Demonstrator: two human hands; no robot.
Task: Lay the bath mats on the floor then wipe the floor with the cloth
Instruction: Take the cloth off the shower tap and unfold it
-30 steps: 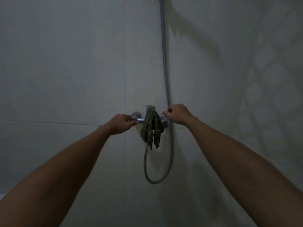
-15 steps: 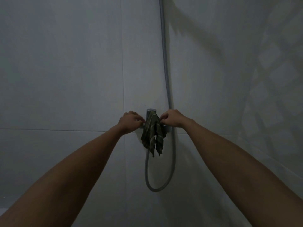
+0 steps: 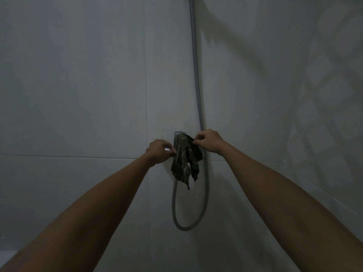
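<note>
Head view: a dark striped cloth point(image 3: 185, 160) hangs bunched over the chrome shower mixer tap point(image 3: 177, 136) on the tiled wall point(image 3: 78, 95), its loose ends dangling in front of the hose loop. The left hand point(image 3: 159, 154) pinches the cloth's left edge with curled fingers point(image 3: 172, 152); the right hand point(image 3: 209, 141) pinches its upper right edge between thumb and fingers point(image 3: 197, 138). The cloth sits directly between the two hands. The grey shower hose point(image 3: 196, 75) runs down the wall and loops below the tap. Compared with half a second ago, both hands have closed in onto the cloth, and its upper part is drawn wider.
</note>
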